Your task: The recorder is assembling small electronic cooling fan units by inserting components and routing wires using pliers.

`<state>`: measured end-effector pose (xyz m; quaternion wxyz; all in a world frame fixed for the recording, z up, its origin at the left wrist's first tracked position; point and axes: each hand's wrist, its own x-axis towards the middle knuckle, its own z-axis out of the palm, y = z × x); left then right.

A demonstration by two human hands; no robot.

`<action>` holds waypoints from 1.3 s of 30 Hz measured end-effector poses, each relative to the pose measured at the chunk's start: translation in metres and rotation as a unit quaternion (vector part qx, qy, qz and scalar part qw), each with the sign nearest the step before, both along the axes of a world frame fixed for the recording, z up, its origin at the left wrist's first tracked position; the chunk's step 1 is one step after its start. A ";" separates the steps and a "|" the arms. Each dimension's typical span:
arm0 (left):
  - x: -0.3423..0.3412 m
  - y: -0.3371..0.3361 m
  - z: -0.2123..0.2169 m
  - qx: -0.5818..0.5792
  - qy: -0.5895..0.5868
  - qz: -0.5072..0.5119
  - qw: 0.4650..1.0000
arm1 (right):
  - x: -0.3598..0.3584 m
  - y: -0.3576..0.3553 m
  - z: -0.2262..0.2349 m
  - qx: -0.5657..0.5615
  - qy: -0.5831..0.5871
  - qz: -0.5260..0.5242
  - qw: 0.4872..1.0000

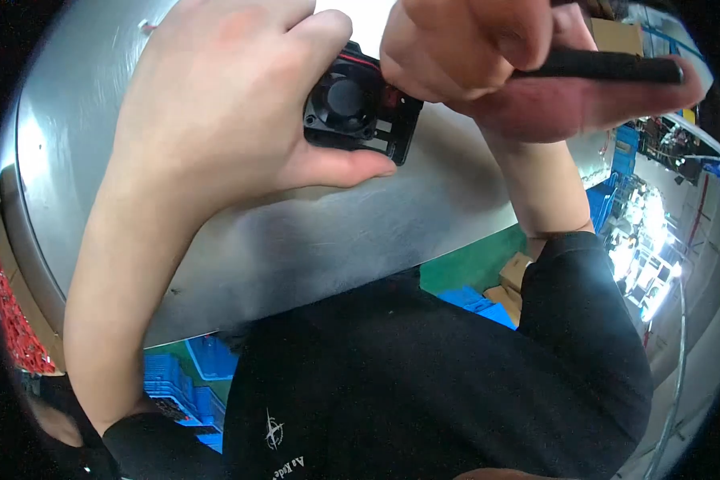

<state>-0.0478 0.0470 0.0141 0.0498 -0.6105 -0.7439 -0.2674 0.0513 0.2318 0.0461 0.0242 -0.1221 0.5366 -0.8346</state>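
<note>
A small black cooling fan (345,98) sits in a black plastic housing (404,132) on the metal table. A red wire runs along the fan's far side. My left hand (224,96) grips the housing from the left, its thumb lying along the near edge. At the housing's right side, my right hand (464,48) has its fingers curled and close to the far right corner. A slim black stick-shaped tool (608,66) lies across that hand and points right; its working end is hidden by the fingers. What the right fingertips touch is also hidden.
The brushed metal table (296,248) ends in a near edge close to my body. Blue plastic crates (168,380) and cardboard boxes (512,280) are on the green floor below. A carton of red parts (24,328) stands at the left.
</note>
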 end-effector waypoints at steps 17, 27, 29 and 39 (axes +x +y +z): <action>-0.013 -0.007 0.018 -0.076 0.000 -0.015 0.997 | -0.078 0.021 -0.007 -0.125 0.026 0.390 0.912; -0.012 -0.007 0.005 -0.045 -0.037 -0.003 0.998 | -0.081 0.008 0.003 -0.120 -0.042 0.396 0.910; -0.011 -0.005 0.001 -0.039 -0.044 0.000 0.998 | -0.076 0.017 -0.003 -0.142 -0.042 0.381 0.913; -0.004 -0.001 0.004 -0.022 -0.008 0.011 1.000 | -0.024 0.015 0.022 0.171 0.041 -0.161 0.971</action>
